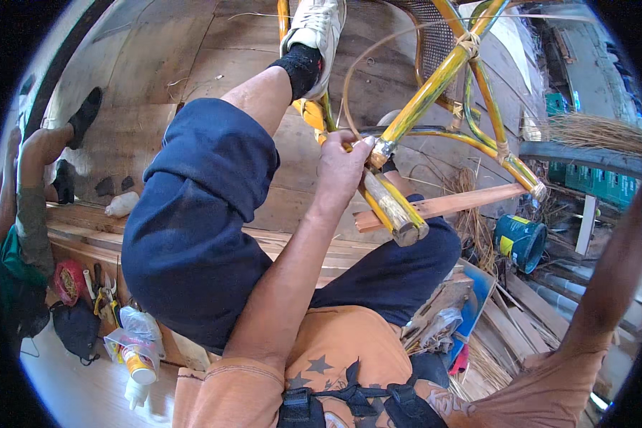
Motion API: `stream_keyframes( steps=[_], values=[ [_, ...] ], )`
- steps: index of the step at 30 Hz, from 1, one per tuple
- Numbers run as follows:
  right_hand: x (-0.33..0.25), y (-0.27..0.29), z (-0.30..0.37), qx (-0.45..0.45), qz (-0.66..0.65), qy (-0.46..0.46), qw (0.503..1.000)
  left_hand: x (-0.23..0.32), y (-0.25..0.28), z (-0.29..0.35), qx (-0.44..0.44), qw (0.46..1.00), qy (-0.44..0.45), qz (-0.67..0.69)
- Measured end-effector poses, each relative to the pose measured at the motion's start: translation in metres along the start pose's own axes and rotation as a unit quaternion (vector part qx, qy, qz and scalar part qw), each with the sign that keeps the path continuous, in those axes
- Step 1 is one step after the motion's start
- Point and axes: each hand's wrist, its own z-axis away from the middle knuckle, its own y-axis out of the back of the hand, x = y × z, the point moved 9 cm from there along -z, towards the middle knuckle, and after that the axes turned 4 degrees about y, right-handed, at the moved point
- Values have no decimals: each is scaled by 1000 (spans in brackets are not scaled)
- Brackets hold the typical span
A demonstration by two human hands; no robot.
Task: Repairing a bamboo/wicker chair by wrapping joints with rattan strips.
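My left hand (344,162) is closed at a joint of a yellow-and-green rattan chair frame (431,89), its fingers pinching a thin rattan strip (345,89). From the fingers the strip loops up and runs off toward the upper right. Pale binding wraps the joint (382,151) beside my fingertips. Below it, a thick pole end (409,233) points toward me between my knees. My right arm (595,314) reaches out to the right edge, and its hand is out of the picture. My shoe (318,36) rests against the frame at the top.
A wooden slat (449,205) lies under the frame. To the right are a dark green bucket (521,242), a bundle of thin strips (592,133) and scrap wood (528,321). Another person's leg (37,160) is at left, near hand tools (107,296) and a plastic container (137,357).
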Motion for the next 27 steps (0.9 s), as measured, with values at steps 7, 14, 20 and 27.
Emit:
stream_keyframes(
  steps=[7, 14, 20, 27],
  values=[
    [85, -274, 92, -532, -61, -160, 829, 2, -6, 2, -42, 999, -19, -24],
    [117, -378, 164, -485, -335, -381, 712, 8, -12, 8, -93, 993, 2, 71],
    [118, -397, 176, -399, -371, -398, 739, 12, -14, 12, -101, 992, 13, -70],
    [83, -372, 114, -260, -339, -53, 902, 22, -13, 17, -75, 995, -22, -65]
  ],
)
